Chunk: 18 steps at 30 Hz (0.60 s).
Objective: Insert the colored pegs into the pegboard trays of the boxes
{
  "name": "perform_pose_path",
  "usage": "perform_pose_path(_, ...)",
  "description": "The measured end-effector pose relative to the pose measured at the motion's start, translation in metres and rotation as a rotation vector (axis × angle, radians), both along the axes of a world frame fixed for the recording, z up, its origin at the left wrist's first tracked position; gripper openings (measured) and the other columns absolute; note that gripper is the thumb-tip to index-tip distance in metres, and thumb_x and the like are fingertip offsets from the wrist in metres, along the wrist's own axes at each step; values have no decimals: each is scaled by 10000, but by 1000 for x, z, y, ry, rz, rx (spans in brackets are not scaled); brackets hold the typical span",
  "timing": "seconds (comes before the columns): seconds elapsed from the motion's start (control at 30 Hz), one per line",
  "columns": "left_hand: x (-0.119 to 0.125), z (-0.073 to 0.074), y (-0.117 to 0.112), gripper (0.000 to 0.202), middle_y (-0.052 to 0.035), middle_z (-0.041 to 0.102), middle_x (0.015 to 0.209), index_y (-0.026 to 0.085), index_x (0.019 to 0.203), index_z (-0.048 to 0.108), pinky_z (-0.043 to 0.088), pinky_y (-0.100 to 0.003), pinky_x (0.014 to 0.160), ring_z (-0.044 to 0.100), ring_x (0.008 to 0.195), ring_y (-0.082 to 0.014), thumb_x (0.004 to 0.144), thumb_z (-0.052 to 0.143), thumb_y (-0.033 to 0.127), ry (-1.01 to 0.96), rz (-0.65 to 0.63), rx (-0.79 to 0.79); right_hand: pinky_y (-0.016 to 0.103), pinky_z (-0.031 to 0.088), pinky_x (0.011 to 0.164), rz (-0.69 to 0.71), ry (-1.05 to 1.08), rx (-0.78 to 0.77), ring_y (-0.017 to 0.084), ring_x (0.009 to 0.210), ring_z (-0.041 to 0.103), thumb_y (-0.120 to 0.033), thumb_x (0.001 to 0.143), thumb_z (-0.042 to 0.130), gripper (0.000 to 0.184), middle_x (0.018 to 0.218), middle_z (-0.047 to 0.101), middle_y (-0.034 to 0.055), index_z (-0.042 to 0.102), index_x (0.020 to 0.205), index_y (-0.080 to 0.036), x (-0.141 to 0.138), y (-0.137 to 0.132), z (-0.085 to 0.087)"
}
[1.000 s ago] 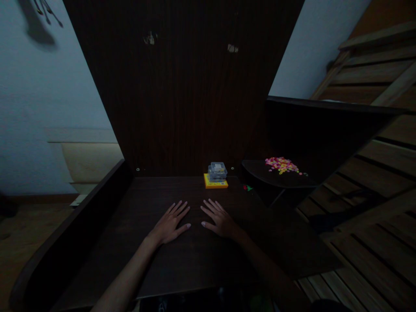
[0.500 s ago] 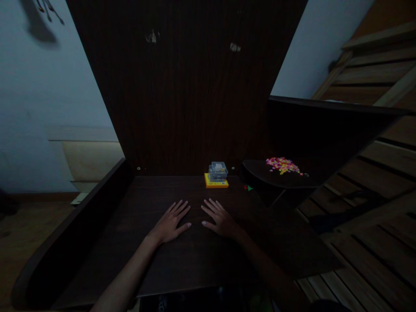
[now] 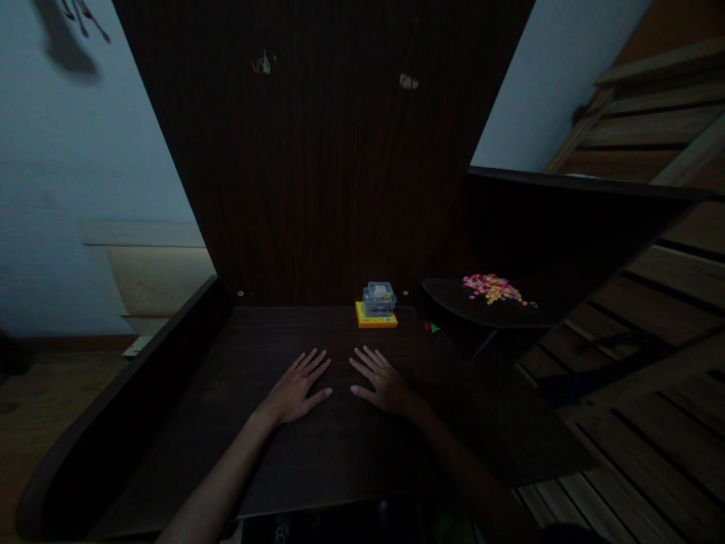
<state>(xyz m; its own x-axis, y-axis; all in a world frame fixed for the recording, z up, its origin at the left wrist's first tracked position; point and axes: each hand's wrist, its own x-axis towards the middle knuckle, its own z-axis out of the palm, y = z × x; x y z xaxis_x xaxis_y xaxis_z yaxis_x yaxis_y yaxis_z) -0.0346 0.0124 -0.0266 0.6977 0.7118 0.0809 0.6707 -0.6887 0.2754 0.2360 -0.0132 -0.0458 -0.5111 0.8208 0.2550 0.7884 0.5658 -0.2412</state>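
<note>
A: What does the head view show?

B: Two bare hands lie palms down on a dark desk, between its front and back edges. The left hand is open, fingers spread, gripping nothing; the right hand mirrors it, also open and without hold of anything. The thumbs point toward each other, apart.

A: And the boxes?

B: The clear boxes sit stacked on a flat yellow pack at the desk's back edge, right of its middle, beyond the right hand's fingertips and untouched.

A: What lies to the right?

B: Near the desk's back right corner, a red and green item, too small to make out. Beside it, on a rounded shelf, a pile of pink, red and yellow pieces spreads toward the front edge.
</note>
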Motion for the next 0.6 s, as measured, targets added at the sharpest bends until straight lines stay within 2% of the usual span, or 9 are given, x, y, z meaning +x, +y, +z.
perform_pose_path(0.37, -1, -3, 1, 653, -58, 250, 1562, 258, 1490, 280, 184, -503, 1186, 185, 1458, -265, 935, 351, 594, -11, -15, 8, 540, 254, 1148, 1, 10, 15, 286, 1434, 253, -489, 899, 530, 623, 1527, 340, 96, 394, 1452, -237, 1, 1, -3)
perform_pose_path(0.6, 0, 0, 0, 662, -62, 236, 1565, 245, 1490, 281, 175, -510, 1187, 167, 1461, -267, 935, 343, 600, 0, -9, -13, 536, 248, 1152, 1, 15, 26, 285, 1434, 252, -468, 899, 538, 612, 1526, 337, 114, 419, 1437, -201, 0, 0, -2)
